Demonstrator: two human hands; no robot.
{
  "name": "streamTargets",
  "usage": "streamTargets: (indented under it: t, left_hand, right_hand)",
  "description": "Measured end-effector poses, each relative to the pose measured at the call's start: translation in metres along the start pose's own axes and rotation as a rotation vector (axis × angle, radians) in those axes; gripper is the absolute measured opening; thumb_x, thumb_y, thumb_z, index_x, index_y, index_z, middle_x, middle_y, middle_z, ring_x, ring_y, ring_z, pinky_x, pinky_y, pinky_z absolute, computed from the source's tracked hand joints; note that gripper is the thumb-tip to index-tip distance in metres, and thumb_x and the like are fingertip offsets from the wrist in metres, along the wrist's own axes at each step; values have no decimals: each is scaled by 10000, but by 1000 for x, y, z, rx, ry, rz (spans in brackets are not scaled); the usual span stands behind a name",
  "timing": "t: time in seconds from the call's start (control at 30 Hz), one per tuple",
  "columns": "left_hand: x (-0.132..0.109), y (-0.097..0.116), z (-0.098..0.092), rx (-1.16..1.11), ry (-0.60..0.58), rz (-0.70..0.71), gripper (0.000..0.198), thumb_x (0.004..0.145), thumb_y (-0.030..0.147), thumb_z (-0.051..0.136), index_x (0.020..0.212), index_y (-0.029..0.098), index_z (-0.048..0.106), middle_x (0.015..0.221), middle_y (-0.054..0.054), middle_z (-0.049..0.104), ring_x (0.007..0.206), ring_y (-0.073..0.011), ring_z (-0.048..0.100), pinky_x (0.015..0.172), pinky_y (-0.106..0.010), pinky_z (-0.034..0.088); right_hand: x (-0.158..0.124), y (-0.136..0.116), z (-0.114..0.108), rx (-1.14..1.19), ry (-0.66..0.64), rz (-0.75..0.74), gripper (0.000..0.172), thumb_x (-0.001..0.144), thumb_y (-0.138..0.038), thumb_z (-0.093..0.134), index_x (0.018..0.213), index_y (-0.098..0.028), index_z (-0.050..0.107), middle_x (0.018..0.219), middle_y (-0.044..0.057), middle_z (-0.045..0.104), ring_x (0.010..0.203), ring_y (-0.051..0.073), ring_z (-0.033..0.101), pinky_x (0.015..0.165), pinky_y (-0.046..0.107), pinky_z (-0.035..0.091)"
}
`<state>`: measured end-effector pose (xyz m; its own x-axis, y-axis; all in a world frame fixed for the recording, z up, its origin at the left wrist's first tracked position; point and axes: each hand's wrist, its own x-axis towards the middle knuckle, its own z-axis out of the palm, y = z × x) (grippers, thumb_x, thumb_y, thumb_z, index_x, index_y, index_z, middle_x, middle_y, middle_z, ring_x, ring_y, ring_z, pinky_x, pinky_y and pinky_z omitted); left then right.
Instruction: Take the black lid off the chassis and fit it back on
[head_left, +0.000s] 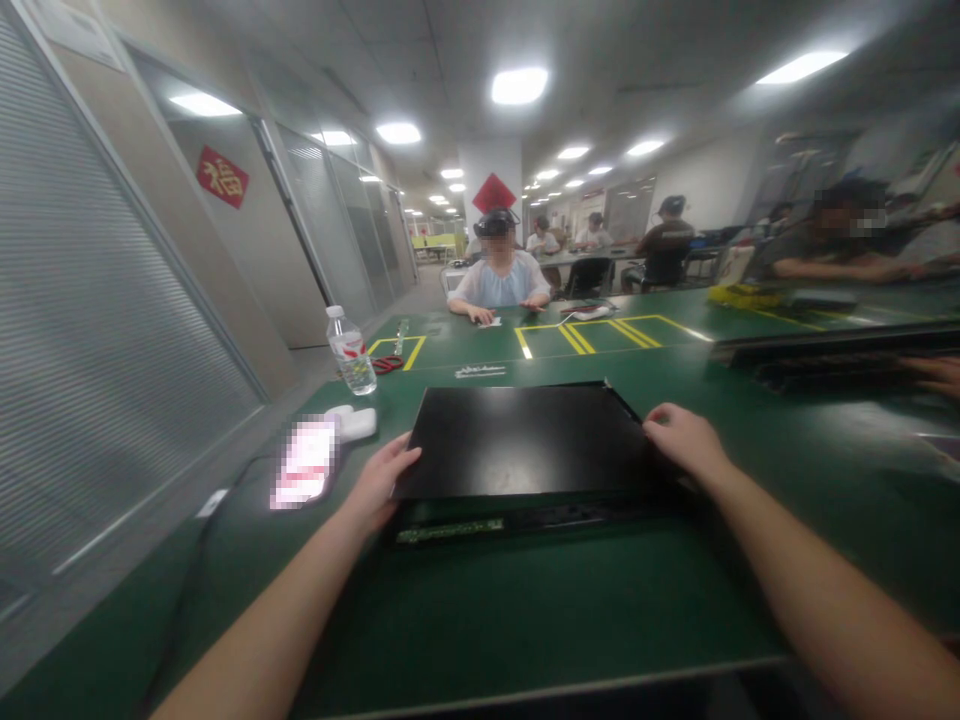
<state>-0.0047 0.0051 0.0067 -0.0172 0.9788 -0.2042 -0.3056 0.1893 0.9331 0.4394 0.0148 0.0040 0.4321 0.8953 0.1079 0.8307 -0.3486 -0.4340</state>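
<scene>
A flat black metal cover (pixel 525 440) lies on top of a black device chassis (pixel 510 520) on the green table (pixel 525 610). The near edge of the chassis shows a green circuit strip and ports. My left hand (pixel 379 482) grips the cover's left edge with fingers curled around it. My right hand (pixel 686 438) presses on the cover's right edge, fingers bent over the side.
A water bottle (pixel 350 350), red scissors (pixel 386 364), a white object (pixel 357 423) and a blurred phone (pixel 305 463) lie to the left. A person (pixel 500 280) sits opposite. Another black chassis (pixel 832 355) and a co-worker's hand (pixel 937 375) are at right. A cable (pixel 187 590) trails left.
</scene>
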Motion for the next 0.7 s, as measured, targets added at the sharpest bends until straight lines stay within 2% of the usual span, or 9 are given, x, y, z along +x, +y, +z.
streamTargets:
  t: [0.27,0.5,0.7]
  left_hand:
    - [1,-3,-1,24,-24,31,600,739,94,721,1322,116,578,932,-95,791,710,-185,736,675,-270,576]
    - [-2,-4,2,34,-33,49,563,710,80,738,1253,110,591,1010,-127,780,879,-234,749,699,-278,584]
    - [-5,-1,4,40,-14,39,510,746,50,697,1239,121,587,1017,-121,778,882,-229,753,753,-298,596]
  right_hand:
    - [-5,-5,-3,-58,-7,-28,297,819,-373,509,983,-225,708,891,97,719,821,257,659,662,316,459]
    - [-9,-8,-4,-124,-10,-58,288,837,-374,502,974,-225,707,891,108,717,834,267,668,656,314,451]
    - [-10,-8,-4,-148,-1,-90,272,842,-368,519,969,-216,706,874,114,720,817,267,672,638,310,439]
